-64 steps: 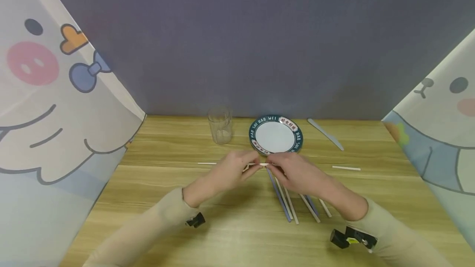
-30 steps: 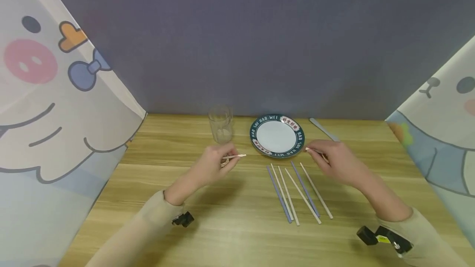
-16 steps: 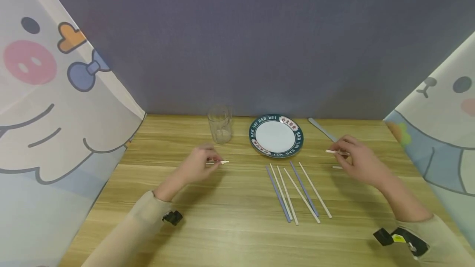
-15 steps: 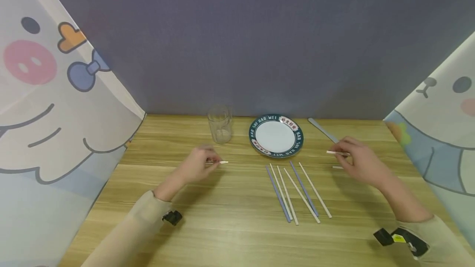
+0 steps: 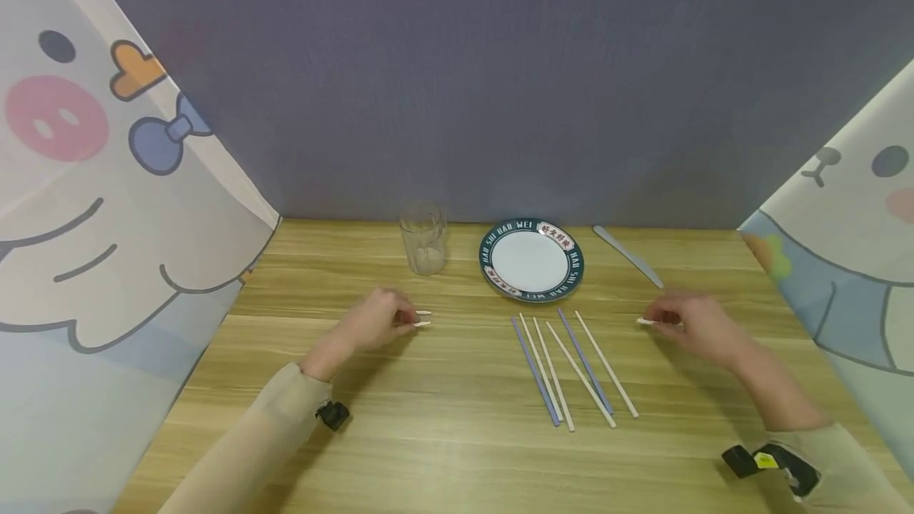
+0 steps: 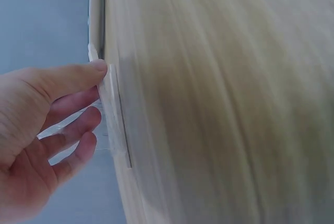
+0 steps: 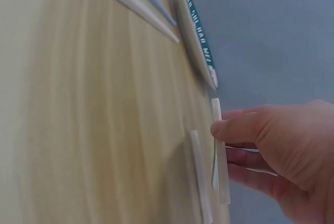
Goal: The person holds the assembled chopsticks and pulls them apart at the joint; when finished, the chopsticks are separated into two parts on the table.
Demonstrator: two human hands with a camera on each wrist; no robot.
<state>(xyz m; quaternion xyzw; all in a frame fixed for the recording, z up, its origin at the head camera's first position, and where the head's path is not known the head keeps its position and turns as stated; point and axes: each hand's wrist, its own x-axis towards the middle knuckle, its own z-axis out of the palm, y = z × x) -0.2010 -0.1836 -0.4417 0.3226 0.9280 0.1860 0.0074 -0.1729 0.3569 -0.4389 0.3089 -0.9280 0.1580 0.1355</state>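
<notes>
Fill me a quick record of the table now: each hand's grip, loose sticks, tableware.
Left hand: pinches a held pale stick, partly hidden
Right hand: pinches a short white stick
Loose near right hand: another short stick
Between hands: four long pale sticks, two purple sticks
Tableware: upright clear glass, green-rimmed plate, knife right of plate

The plate (image 5: 531, 260) looks smooth and glossy; left of it the cup (image 5: 424, 243) is clear and shiny, right of it the knife (image 5: 628, 257) smooth. The sticks (image 5: 606, 364) before it look matt, the table (image 5: 443, 419) beneath it wood-grained and satiny, the wall (image 5: 500, 101) behind it matt, cloth-like.
</notes>
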